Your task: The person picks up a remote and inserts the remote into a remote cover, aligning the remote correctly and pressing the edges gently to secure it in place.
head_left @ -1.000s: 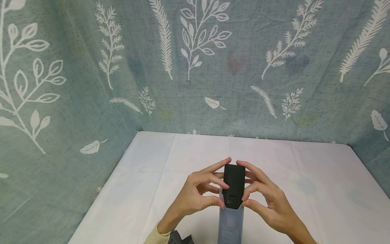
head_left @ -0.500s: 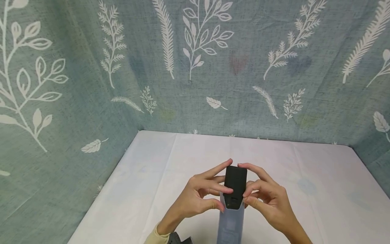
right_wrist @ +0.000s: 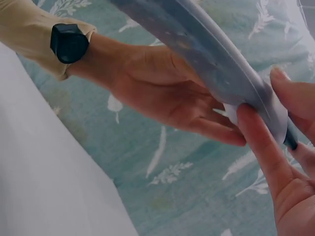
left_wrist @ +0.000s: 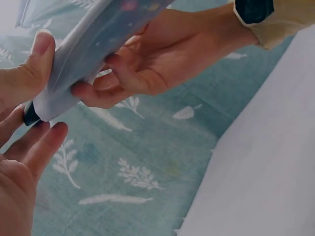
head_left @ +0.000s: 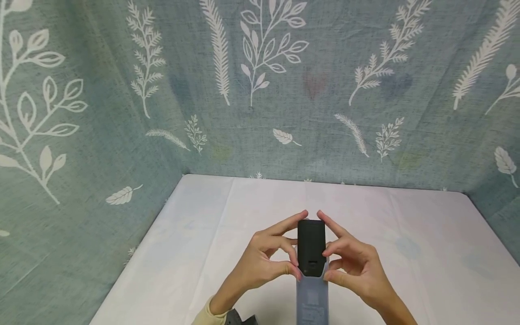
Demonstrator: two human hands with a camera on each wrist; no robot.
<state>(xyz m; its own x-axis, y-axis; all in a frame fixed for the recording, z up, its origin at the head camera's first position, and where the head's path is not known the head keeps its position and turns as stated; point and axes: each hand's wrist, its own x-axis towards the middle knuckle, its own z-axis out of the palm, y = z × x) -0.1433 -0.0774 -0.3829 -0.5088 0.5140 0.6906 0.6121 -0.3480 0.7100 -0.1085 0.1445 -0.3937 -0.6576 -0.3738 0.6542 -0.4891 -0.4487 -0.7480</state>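
A remote control (head_left: 311, 243) stands in the middle of the head view, its black end showing from a translucent bluish silicone cover (head_left: 312, 298). My left hand (head_left: 266, 259) pinches the cover's rim from the left, the index finger bent beside the black end. On the opposite side, my right hand (head_left: 359, 266) pinches the same rim with thumb and bent index finger. One finger of each hand reaches up to the remote's top corners. In the left wrist view, coloured spots show through the cover (left_wrist: 93, 44), and a dark tip of the remote (left_wrist: 30, 114) pokes out.
A white-covered table (head_left: 211, 216) lies beneath the hands. Teal curtains (head_left: 227, 122) with white leaf prints hang behind it and at both sides. A dark wrist device (head_left: 239, 317) sits at the left sleeve (head_left: 209, 314).
The left index finger has moved off the black back to its left edge. The right hand has shifted its fingers along the cover's rim. The remote has straightened slightly.
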